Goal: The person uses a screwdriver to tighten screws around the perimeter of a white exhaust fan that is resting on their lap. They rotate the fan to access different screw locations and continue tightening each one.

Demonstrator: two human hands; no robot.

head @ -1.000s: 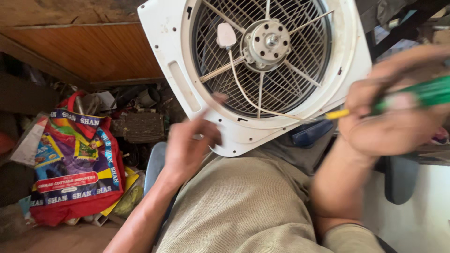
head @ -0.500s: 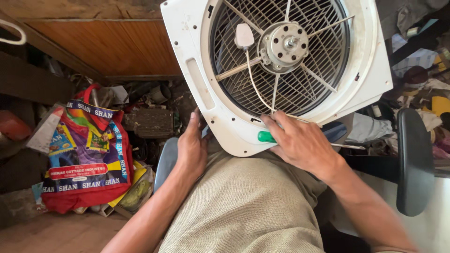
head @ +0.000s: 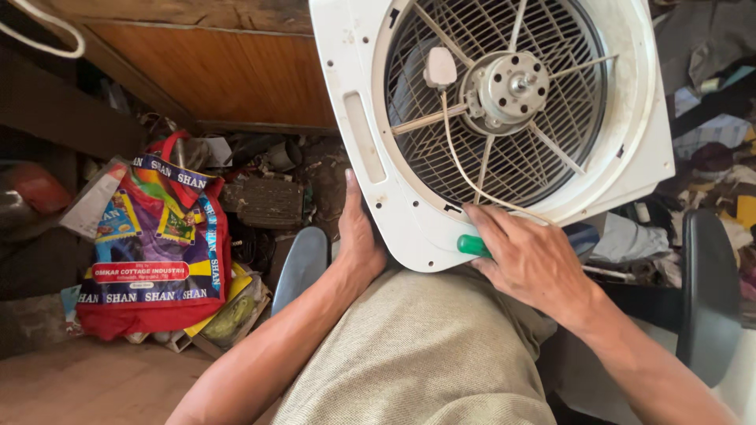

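Note:
A white square fan housing (head: 370,142) with a round wire grille (head: 543,161) and a bare metal motor (head: 508,86) in its middle rests tilted on my lap. My left hand (head: 358,236) grips its lower left edge from behind. My right hand (head: 531,260) lies on the lower rim and is closed around a green-handled screwdriver (head: 471,245), only the handle end showing. A white cord (head: 457,153) runs from a white plug (head: 439,67) near the motor down under my right hand.
A colourful printed bag (head: 157,244) with red trim stands on the floor at left among clutter. A wooden panel (head: 213,71) is behind the fan. A black chair armrest (head: 709,291) is at right. My beige trouser leg (head: 417,354) fills the bottom centre.
My right hand came down from the upper right with the screwdriver and settled on the fan's lower rim. The fan shifted slightly rightward in view. My left hand kept hold of the lower edge.

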